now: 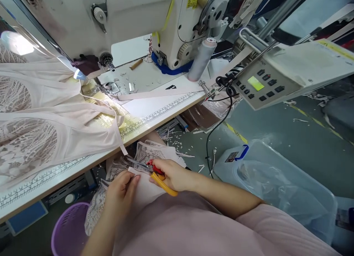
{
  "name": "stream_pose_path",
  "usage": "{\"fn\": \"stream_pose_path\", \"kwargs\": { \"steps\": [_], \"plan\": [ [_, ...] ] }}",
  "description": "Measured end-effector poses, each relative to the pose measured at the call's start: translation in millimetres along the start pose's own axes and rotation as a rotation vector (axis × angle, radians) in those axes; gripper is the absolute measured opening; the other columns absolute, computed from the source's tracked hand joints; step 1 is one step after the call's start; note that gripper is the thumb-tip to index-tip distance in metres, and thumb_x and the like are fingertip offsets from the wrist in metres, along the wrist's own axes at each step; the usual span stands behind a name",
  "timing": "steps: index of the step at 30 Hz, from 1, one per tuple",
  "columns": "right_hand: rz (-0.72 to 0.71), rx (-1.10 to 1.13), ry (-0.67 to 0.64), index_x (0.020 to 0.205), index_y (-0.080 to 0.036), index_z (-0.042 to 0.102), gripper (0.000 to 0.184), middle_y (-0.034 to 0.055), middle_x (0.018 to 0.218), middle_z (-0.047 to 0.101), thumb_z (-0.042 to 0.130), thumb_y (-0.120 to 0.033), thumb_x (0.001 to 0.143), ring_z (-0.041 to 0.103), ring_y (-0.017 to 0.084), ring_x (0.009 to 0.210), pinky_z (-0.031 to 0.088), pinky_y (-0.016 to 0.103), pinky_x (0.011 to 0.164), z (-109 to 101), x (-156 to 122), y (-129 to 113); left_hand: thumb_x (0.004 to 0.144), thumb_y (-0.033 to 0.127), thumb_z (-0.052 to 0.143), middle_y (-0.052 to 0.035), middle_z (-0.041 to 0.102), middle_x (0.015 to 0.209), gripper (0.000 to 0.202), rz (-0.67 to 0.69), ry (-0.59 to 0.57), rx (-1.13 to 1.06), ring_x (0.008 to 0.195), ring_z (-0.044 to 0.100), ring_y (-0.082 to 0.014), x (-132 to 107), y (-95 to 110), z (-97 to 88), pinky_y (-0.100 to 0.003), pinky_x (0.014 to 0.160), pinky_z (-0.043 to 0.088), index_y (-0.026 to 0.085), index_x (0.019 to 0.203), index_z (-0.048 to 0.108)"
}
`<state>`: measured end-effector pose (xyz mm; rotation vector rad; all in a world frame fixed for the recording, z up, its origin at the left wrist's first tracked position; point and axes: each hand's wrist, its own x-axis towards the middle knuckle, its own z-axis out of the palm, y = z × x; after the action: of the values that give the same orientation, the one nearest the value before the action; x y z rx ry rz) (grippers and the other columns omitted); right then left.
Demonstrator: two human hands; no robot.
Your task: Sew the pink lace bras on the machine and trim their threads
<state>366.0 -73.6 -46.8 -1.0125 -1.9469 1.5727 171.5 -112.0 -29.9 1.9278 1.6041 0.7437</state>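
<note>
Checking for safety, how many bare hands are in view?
2: the left hand, pinching pale fabric; the right hand, holding red-and-orange-handled metal scissors. Others may be hidden.

Scissor handles (166,186) show red and orange, patterned lace (95,208) whitish, the basket (64,230) purple.

lamp (20,43) glares white, far left; dim shadow under tabletop (159,104)

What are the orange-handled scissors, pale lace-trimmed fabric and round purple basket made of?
Orange-handled scissors: blades likely steel, metallic sheen; handles probably smooth plastic, solid bright colour.
Pale lace-trimmed fabric: soft matte textile by its drape, patterned openwork edges; fibre unclear.
Round purple basket: probably smooth moulded plastic, from uniform colour and perforations.
</note>
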Motion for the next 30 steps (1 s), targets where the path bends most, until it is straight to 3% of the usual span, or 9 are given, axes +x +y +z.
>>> {"fn": "stream_pose_path", "kwargs": {
  "steps": [6,11,16,18,21,25,27,30],
  "plan": [
    [0.055,0.073,-0.024,0.072,-0.022,0.032,0.045,-0.0034,0.07,0.045,0.069,-0.048,0.072,0.043,0.011,0.061,0.04,0.023,0.056,-1,-4,3,0.082,0.031,0.052,0.0028,0.054,0.051,0.028,-0.058,0.045,-0.009,0.048,0.05,-0.0105,-5,-2,0.8,-0.02,0.046,0.037,0.02,0.058,0.057],
    [0.089,0.106,0.076,0.076,-0.021,0.042,0.039,0.0011,0.078,0.055,0.069,-0.048,0.07,0.049,0.013,0.068,0.042,0.024,0.059,3,-10,9,0.075,0.04,0.061,0.0028,0.056,0.051,0.025,-0.404,0.057,-0.291,0.048,0.047,-0.0102,-13,-5,-1.5,-0.02,0.044,0.035,0.018,0.062,0.064],
    [0.058,0.15,0.145,0.068,-0.02,0.042,0.042,-0.0028,0.067,0.049,0.067,-0.052,0.069,0.04,0.01,0.06,0.036,0.022,0.053,8,-9,12,0.065,0.04,0.072,0.0009,0.067,0.068,0.024,-0.629,0.22,-0.519,0.06,0.055,-0.0121,-21,-6,-2.4,-0.019,0.051,0.042,0.021,0.08,0.071],
    [0.036,0.173,0.135,0.063,-0.02,0.039,0.046,-0.0048,0.063,0.044,0.072,-0.053,0.065,0.036,0.009,0.058,0.033,0.021,0.052,8,-7,10,0.062,0.037,0.075,0.0002,0.069,0.071,0.023,-0.632,0.276,-0.537,0.065,0.057,-0.0135,-23,-4,-3.6,-0.019,0.053,0.044,0.021,0.077,0.072],
    [0.11,0.432,0.051,0.068,-0.019,0.043,0.049,-0.0028,0.069,0.053,0.074,-0.056,0.061,0.043,0.009,0.06,0.038,0.022,0.056,5,-6,5,0.063,0.031,0.075,-0.0008,0.069,0.08,0.014,-0.57,0.357,-0.567,0.079,0.061,-0.0162,-24,7,-6.5,-0.021,0.065,0.048,0.021,0.073,0.072],
    [0.295,0.747,-0.058,0.075,-0.019,0.046,0.054,0.002,0.083,0.062,0.077,-0.058,0.055,0.054,0.01,0.067,0.044,0.025,0.061,-4,-3,2,0.069,0.028,0.071,-0.001,0.068,0.083,0.006,-0.482,0.325,-0.54,0.084,0.061,-0.0169,-27,23,-9.8,-0.024,0.075,0.048,0.022,0.072,0.072],
    [0.344,0.679,-0.128,0.074,-0.018,0.046,0.052,-0.0008,0.08,0.06,0.082,-0.049,0.051,0.054,0.01,0.066,0.043,0.023,0.06,-9,0,0,0.072,0.026,0.069,-0.0006,0.067,0.084,0.004,-0.424,0.274,-0.49,0.083,0.062,-0.0161,-28,25,-10.4,-0.023,0.073,0.049,0.023,0.073,0.071],
    [0.34,0.285,-0.273,0.072,-0.019,0.047,0.039,-0.0063,0.066,0.051,0.081,-0.034,0.059,0.046,0.008,0.058,0.036,0.02,0.053,-13,7,-2,0.078,0.021,0.065,0.0014,0.067,0.085,0.006,-0.265,0.161,-0.376,0.083,0.063,-0.0134,-29,26,-10.5,-0.02,0.073,0.049,0.025,0.078,0.07]
  ]
}}
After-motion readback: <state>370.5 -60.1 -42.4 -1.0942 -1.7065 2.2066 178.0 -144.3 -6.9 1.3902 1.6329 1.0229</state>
